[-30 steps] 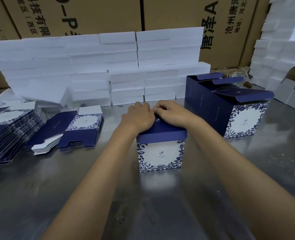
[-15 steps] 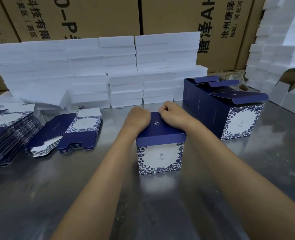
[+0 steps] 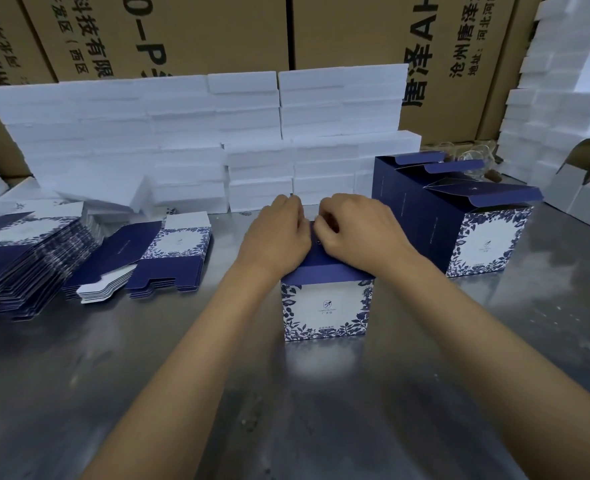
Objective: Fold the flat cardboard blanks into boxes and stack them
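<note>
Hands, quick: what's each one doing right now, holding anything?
Left hand: fingers curled down on the top of the box, at the far edge of its lid.
Right hand: fingers curled on the same lid edge, beside the left.

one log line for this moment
step: closing lid | left hand: on box top | right hand: on box top | finished boxes: right

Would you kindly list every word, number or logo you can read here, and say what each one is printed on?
"0-P": left brown carton behind the foam.
"科技有限" and "(西区": same carton, cut off at the edges.
"唐泽A": right brown carton, cut off.
"沧州唐泽", "地址:", "河北河": same carton, cut off.
Logo and small print on the box under the hands: too small to read.
Print on the folded boxes and flat blanks: too small.
</note>
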